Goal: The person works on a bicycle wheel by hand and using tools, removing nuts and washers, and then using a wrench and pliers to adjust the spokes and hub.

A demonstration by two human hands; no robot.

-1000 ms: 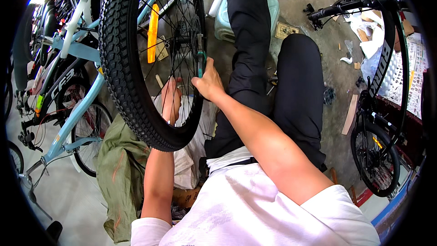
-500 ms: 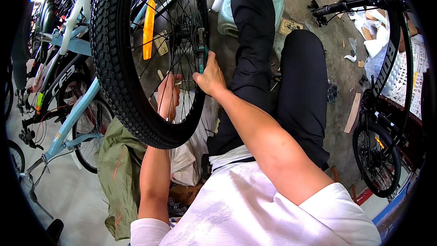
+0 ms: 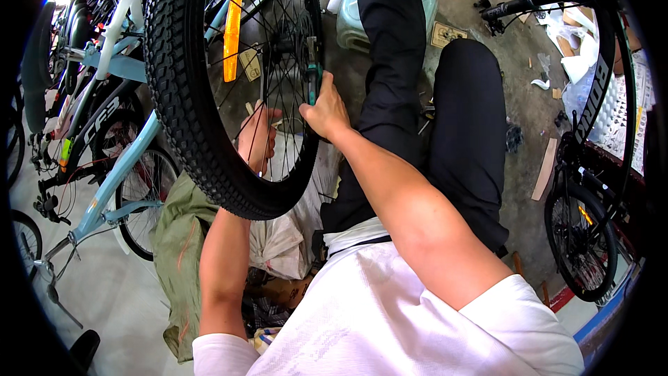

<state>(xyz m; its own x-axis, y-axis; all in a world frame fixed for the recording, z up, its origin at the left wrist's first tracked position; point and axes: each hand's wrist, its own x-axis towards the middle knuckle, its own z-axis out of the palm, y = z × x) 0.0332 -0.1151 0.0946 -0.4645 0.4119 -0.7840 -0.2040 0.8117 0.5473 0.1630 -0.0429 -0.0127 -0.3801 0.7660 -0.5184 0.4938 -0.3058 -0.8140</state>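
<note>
A bicycle wheel with a black knobbly tyre (image 3: 184, 97) stands upright in front of me, and an orange reflector (image 3: 232, 38) sits among its spokes. My left hand (image 3: 256, 138) is behind the near spokes, low inside the rim. Its fingers are closed round a slim metal rod, partly hidden by the spokes, with the index finger stretched to the right. On the wheel's right side, my right hand (image 3: 325, 110) is closed on a tool with green handles (image 3: 314, 82). The tool's dark head reaches up beside the hub (image 3: 284, 43); its jaws are hard to make out.
Several bicycles, one with a light blue frame (image 3: 118, 160), crowd the left. A green sack (image 3: 184, 257) and a pale sack (image 3: 282, 244) lie below the wheel. A translucent stool (image 3: 351, 21) is beyond my leg. A black bicycle (image 3: 591, 108) stands at the right, near scattered cardboard and plastic.
The view has shifted slightly, so the wheel appears a little higher and further right. My left forearm has swung slightly outward and its index finger is more stretched. Both hands keep their grips.
</note>
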